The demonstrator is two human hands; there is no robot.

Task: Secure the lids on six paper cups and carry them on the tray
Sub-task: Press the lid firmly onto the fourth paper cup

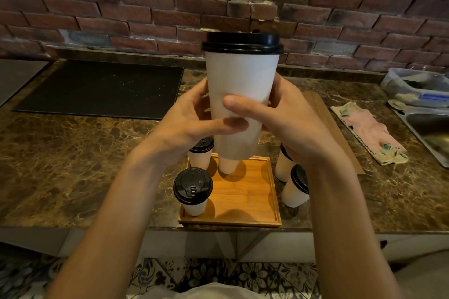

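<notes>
White paper cup (241,75) with black lid (243,42) on, upright at centre frame, above wooden tray (245,201) at lower centre, left hand (189,119) and right hand (294,116) gripping its lower half, fingers (199,97) curled round it.

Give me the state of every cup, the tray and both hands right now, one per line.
Tray: flat on the counter.
Held cup: lidded, upright, above the tray.
Left hand: grips the held cup.
Right hand: grips the held cup.
Front-left cup: lidded, on the tray.
Back-left cup: lidded, on the tray.
Middle cup: on the tray, top hidden.
Near right cup: lidded, on the counter.
Far right cup: lidded, on the counter.
</notes>
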